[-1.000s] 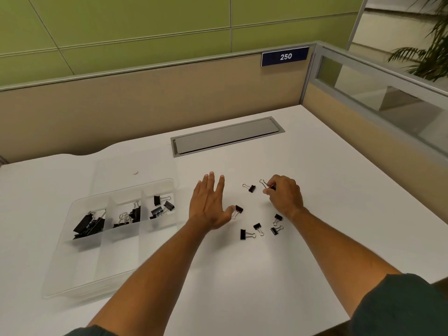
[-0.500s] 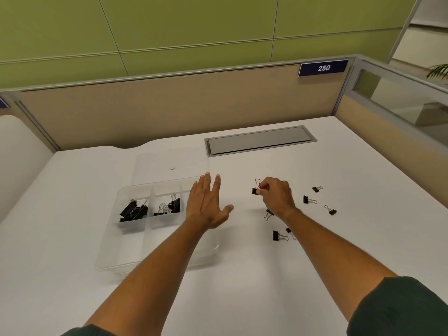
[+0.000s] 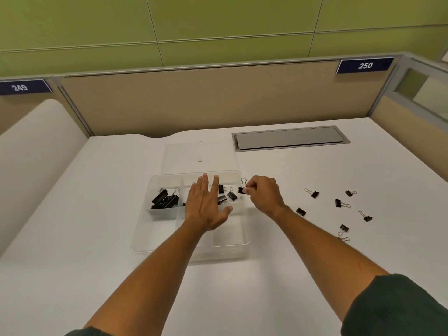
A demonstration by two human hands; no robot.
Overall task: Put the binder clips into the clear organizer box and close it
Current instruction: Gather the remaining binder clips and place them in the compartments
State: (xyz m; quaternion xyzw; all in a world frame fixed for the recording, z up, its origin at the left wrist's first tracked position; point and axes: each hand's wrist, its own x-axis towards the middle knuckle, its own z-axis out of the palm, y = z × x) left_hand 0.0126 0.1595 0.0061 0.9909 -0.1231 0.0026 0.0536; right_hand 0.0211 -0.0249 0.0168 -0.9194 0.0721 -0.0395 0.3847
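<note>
At nine o'clock of the hands, the left far compartment of the clear organizer box (image 3: 145, 229) holds a heap of black clips (image 3: 164, 200), and the box's lid (image 3: 201, 151) lies flat open behind it at twelve o'clock. The left hand (image 3: 206, 207) hovers over the middle of the box with fingers straight and spread, holding nothing; it hides most of the middle compartment. Just at its three o'clock, a few clips (image 3: 228, 196) lie in the right far compartment. The right hand (image 3: 264, 195) pinches one binder clip (image 3: 242, 190) between thumb and fingertips, at the box's right rim. Half a second ago that hand and clip were well to the right of the box over bare desk; now the clip has arrived at the rim, so the drop into the right compartment looks imminent. Farther toward three o'clock, about seven loose clips (image 3: 339, 203) lie scattered on the white desk (image 3: 315, 263), so several more trips likely remain before the lid can be shut.
</note>
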